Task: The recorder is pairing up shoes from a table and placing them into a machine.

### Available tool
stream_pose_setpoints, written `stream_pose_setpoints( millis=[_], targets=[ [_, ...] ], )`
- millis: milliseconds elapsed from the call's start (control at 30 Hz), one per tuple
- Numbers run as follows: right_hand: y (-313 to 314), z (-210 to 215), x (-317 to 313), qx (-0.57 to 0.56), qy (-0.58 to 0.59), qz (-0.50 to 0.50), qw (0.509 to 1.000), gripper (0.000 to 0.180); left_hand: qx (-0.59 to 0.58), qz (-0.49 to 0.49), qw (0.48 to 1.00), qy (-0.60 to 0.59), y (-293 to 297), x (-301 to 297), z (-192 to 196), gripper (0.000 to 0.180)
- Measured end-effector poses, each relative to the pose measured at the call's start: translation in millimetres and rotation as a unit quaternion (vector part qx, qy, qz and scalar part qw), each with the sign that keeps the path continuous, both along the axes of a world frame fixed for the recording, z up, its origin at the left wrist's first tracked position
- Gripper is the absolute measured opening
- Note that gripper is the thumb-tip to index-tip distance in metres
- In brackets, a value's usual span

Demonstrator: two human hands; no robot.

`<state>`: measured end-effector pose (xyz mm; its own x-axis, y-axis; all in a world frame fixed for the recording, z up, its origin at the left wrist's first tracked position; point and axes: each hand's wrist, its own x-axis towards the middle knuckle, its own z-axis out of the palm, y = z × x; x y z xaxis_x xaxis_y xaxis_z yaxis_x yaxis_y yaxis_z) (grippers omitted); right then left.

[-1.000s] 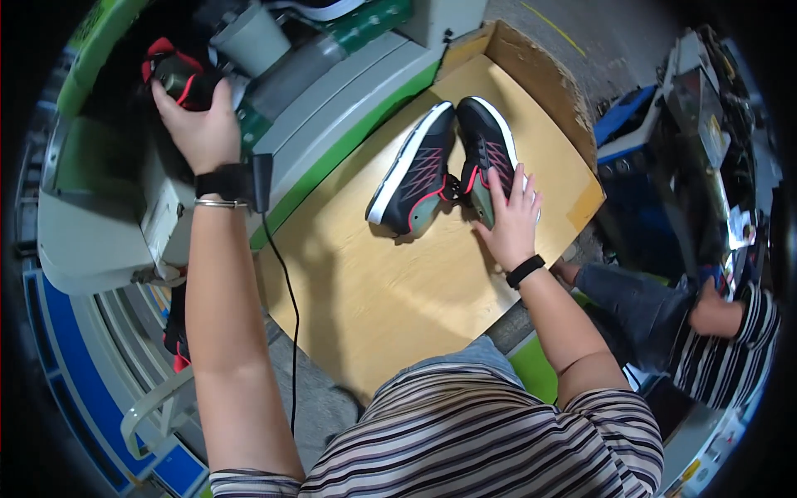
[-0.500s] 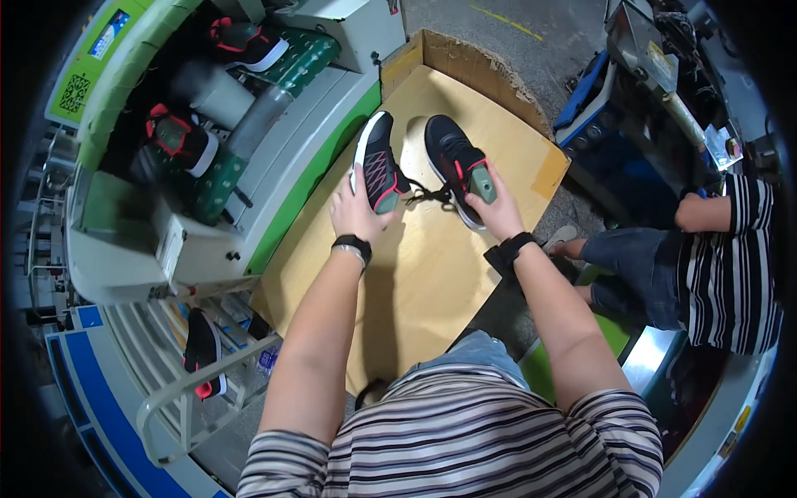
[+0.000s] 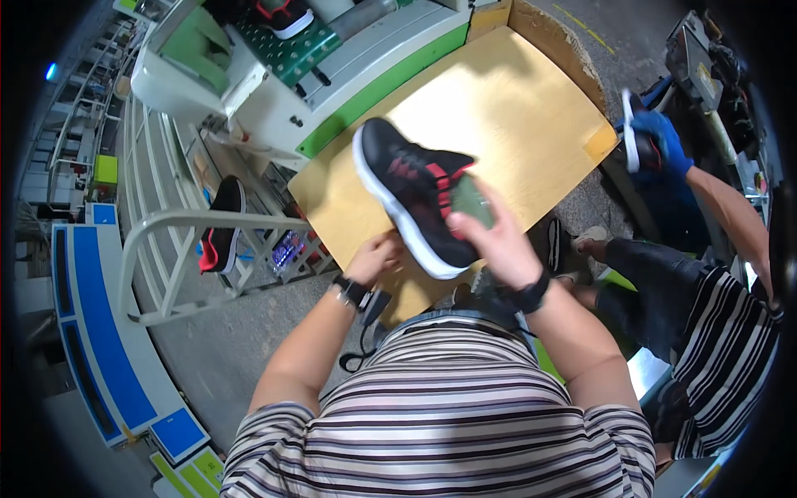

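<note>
A black sneaker [image 3: 407, 191] with coral-red trim and a white sole is held above the light wooden tabletop [image 3: 465, 91], its toe toward the far left. My right hand [image 3: 496, 236] grips its heel end, thumb on the red-trimmed collar, beside a grey-green shoe last [image 3: 471, 202] filling the opening. Close to the sole's near left side is my left hand [image 3: 378, 256], its fingers curled closed and partly hidden behind the shoe. What they hold, if anything, does not show. The second sneaker from before cannot be seen on the tabletop.
A machine [image 3: 278, 108] with a green perforated bed stands at the left, a sneaker [image 3: 286, 18] on it. Another sneaker [image 3: 222, 224] rests on a metal rack [image 3: 178, 220]. Cardboard [image 3: 573, 50] borders the tabletop. On the right, a co-worker's blue-gloved hand [image 3: 664, 141] holds a shoe.
My right hand has brought its sneaker nearer and turned it toe-left. My left hand has come down toward me, and its sneaker is out of sight. The view has shifted; the co-worker's gloved hand appears.
</note>
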<state>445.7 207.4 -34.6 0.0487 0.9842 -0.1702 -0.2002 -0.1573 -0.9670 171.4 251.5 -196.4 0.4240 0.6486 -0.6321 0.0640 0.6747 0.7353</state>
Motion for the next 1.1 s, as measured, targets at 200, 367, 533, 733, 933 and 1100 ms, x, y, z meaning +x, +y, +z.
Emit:
stream_pose_setpoints(
  millis=[200, 367, 533, 733, 933, 1100],
  targets=[
    [-43.9, -95.2, -126.2, 0.153, -0.289, 0.237, 0.915, 0.069, 0.116, 0.316, 0.941, -0.025, -66.2, 0.4, 78.6, 0.061],
    [-8.3, -81.2, -106.9, 0.126, -0.346, 0.316, 0.874, 0.020, 0.114, 0.151, 0.982, 0.024, -108.5, -60.7, -3.6, 0.051],
    [96.7, -87.6, -91.8, 0.093, -0.493, 0.278, 0.819, 0.057, 0.239, 0.251, 0.938, 0.023, -102.3, -61.4, 23.7, 0.064],
    [113.7, -102.8, -77.7, 0.095, -0.382, 0.316, 0.863, 0.032, 0.289, 0.211, 0.922, 0.151, -110.8, -77.1, 49.4, 0.023],
    [-5.4, -103.4, -54.1, 0.289, -0.337, 0.238, 0.864, 0.016, 0.578, 0.055, 0.759, 0.295, -152.3, -56.9, 55.7, 0.049],
    [-5.1, -109.6, -67.4, 0.378, -0.461, 0.191, 0.780, 0.019, 0.541, -0.016, 0.742, 0.395, -133.2, -50.6, 61.3, 0.050]
  ],
)
